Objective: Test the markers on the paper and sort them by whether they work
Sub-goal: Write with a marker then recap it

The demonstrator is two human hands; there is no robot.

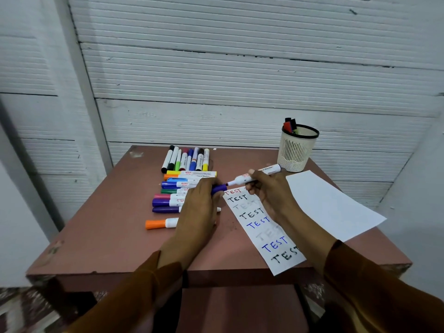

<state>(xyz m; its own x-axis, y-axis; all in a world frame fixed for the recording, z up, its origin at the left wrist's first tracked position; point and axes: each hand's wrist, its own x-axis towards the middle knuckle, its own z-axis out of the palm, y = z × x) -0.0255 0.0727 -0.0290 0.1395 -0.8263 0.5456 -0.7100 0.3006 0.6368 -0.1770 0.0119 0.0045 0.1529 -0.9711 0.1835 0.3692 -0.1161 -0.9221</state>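
My right hand grips an uncapped white marker, its purple tip pointing left just above the top of the test paper. My left hand holds its purple cap a short way from the tip. The paper strip carries several "TEST" words in red, black, blue and faint grey. A stack of capped markers lies sideways left of my hands, partly hidden by my left hand. An orange-capped marker lies alone nearer me.
A row of upright-lying markers sits at the table's back. A white mesh cup with a few markers stands at the back right. A blank white sheet overhangs the right edge of the brown table.
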